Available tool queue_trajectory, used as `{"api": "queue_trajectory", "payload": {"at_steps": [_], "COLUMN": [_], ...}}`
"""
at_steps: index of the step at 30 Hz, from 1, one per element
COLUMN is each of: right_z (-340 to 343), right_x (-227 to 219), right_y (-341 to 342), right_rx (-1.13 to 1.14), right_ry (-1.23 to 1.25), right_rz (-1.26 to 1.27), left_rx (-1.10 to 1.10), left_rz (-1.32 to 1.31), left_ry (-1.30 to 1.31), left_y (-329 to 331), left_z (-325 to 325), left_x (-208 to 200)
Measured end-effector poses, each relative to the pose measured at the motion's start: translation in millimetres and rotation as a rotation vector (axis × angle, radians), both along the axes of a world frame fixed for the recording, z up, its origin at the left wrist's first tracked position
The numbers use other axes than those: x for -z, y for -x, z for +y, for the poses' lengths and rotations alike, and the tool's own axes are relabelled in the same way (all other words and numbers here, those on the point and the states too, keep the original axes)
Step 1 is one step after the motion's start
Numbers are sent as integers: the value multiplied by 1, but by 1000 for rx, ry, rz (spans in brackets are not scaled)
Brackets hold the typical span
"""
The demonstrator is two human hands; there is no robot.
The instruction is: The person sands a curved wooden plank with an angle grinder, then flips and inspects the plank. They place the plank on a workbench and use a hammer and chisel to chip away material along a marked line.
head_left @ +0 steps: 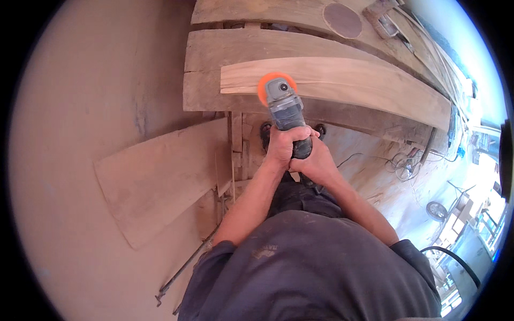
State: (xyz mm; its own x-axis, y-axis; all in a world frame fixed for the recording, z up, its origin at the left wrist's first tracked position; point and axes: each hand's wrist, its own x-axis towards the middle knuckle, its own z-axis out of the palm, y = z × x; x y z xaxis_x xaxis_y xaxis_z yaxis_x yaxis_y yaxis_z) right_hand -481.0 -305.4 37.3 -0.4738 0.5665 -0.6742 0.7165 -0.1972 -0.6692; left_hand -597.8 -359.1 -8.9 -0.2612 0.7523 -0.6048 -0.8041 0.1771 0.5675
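Note:
Both of my hands are wrapped around the body of an angle grinder (286, 109), grey and black, with an orange disc (262, 91) at its head. My left hand (282, 143) grips it from the left side, and my right hand (319, 160) closes around its rear end. The disc lies over the left part of a long, pale wooden board (353, 80), at the board's near edge. Beneath the board is a workbench of thick planks (214, 53). The grinder's head hides where the disc meets the wood.
A round brown disc (342, 20) rests on the bench's far planks, beside a dusty tool (383, 21). A large flat panel (160, 182) leans at the left, near a metal clamp bar (182, 270). Cables (404, 166) lie on the floor to the right, with a wheel (436, 211) beyond.

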Motion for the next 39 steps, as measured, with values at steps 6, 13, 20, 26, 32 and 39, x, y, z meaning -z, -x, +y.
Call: {"api": "queue_trajectory", "payload": {"at_steps": [6,13,20,26,32,39], "right_z": [11,6,-12,-13,-28,-44], "right_x": [0,1,8,8,10,-7], "right_y": [-29,-34,12,-17,14,76], "right_rx": [88,177,-36,172,160,-67], "right_ry": [-57,-17,-39,-49,-10,-43], "right_rz": [60,99,79,70,100,64], "left_rx": [67,187,25,191,212,-21], "left_rz": [-3,52,-47,64,83,-123], "left_ry": [3,14,-24,-15,37,-8], "left_y": [-25,-28,16,-11,26,71], "left_z": [24,28,-17,11,-6,-58], "left_x": [-6,-1,7,8,-3,6]}}
